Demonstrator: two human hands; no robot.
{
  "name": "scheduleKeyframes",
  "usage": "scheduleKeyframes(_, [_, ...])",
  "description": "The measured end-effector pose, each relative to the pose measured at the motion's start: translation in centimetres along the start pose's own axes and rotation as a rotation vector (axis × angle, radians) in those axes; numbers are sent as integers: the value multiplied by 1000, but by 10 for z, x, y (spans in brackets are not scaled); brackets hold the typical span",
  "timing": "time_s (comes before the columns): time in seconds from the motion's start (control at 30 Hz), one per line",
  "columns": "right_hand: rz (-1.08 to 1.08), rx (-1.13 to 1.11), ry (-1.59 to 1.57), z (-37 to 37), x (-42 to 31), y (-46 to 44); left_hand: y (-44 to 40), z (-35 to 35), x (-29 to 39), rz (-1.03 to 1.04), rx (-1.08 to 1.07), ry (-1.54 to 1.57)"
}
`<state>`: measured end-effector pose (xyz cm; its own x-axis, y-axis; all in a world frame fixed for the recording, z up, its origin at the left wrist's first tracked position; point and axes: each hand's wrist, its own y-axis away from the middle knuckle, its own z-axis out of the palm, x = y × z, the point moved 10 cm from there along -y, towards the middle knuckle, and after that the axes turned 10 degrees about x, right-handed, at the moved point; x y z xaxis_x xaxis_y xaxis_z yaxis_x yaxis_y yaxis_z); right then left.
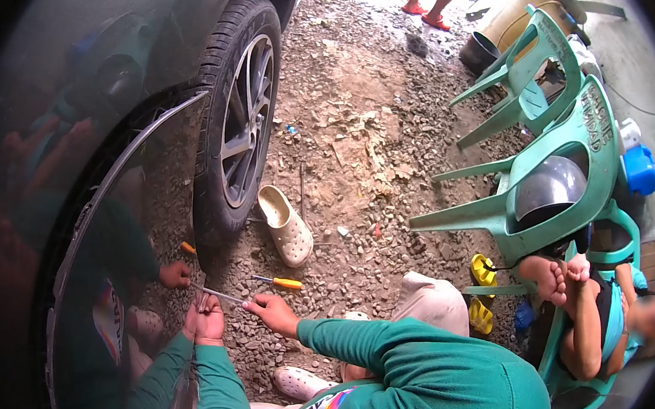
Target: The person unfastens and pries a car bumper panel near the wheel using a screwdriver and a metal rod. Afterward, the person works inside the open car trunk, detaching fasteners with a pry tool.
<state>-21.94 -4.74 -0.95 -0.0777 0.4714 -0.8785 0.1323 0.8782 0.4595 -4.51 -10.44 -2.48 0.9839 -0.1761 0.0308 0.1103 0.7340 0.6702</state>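
Observation:
My right hand (273, 312) grips one end of a thin metal rod (222, 296), with fingers pinched round it. The rod's far end reaches the edge of the dark car panel (131, 212). Just below the rod, my left hand (210, 323) is at that same edge, fingers drawn together; what they hold, if anything, is hidden. The glossy panel mirrors both hands and the green sleeves. On the gravel above my right hand lies a screwdriver (288, 284) with an orange-yellow handle.
A car wheel (240, 121) stands beyond my hands. A beige clog (286, 227) lies on the gravel beside it. Green plastic chairs (529, 189) line the right, one bearing a metal bowl (550, 187). A person (598, 333) sits barefoot there; another person's legs (434, 1) show at the top.

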Motion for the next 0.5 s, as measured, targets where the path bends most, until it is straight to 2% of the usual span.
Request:
scheduleKeyframes(0.17, [56,-4,-40,3,2,2,-4,-1,-4,-63,-18,57])
scheduleKeyframes(0.3, [59,-21,-2,2,5,-2,0,-2,-2,4,17,53])
scheduleKeyframes(0.5, [79,-40,-5,3,11,0,1,3,-4,-38,-33,33])
